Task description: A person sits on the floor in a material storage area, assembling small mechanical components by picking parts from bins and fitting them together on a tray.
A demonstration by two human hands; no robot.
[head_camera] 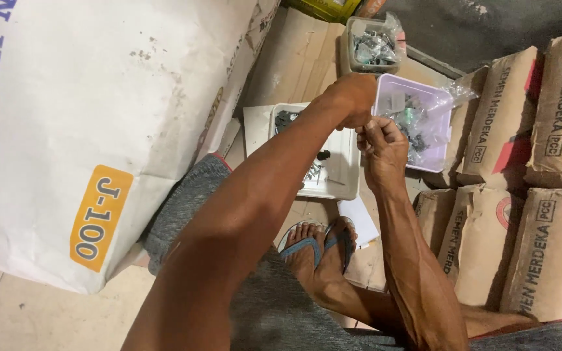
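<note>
My left hand (354,97) and my right hand (382,144) meet above a white tray (346,179) on the floor. Both are closed, fingertips pressed together on something small that I cannot make out. The tray holds a few dark small hardware parts (313,170). Just right of my hands stands a lilac tub (432,162) with a clear plastic bag of small metal parts (412,123) in it.
A clear box of metal parts (373,47) stands farther off on flattened cardboard (297,58). A big white sack (92,117) leans at my left. Several brown paper sacks (535,195) are stacked at my right. My crossed feet in blue sandals (317,250) rest below the tray.
</note>
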